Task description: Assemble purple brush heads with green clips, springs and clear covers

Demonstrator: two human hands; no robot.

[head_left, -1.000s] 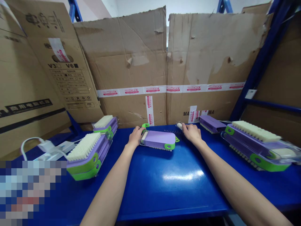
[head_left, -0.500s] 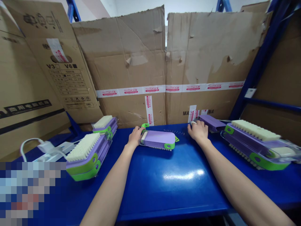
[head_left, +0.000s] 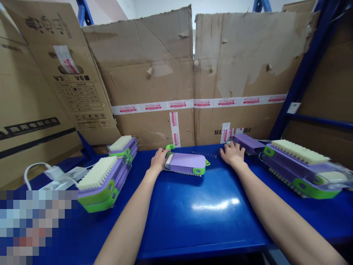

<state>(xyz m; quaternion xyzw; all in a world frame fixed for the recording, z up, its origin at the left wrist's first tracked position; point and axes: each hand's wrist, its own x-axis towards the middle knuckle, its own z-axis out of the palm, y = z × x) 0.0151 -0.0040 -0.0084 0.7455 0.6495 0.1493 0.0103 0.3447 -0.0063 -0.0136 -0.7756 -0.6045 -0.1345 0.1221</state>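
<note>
A purple brush (head_left: 187, 161) with a clear left end, green trim and bristles underneath lies at the middle of the blue table. My left hand (head_left: 159, 160) is closed around its left end, fingertips by a green loop (head_left: 170, 147). Farther right, my right hand (head_left: 232, 152) rests on the table with its fingers apart. A small pale object shows behind its fingertips, partly hidden. Just right of that hand sits a purple case (head_left: 248, 142). A row of thin spikes (head_left: 204, 153) stands on the table between the hands.
Purple-green brushes with cream bristles lie at left (head_left: 100, 178) and right (head_left: 300, 167). A white power strip (head_left: 67, 178) with a plug and cable is at far left. Cardboard panels (head_left: 154, 81) rise behind the blue table (head_left: 198, 224); a blue post (head_left: 300, 70) stands at right.
The fingers of my right hand have spread a little more. My left hand and the middle brush look unchanged.
</note>
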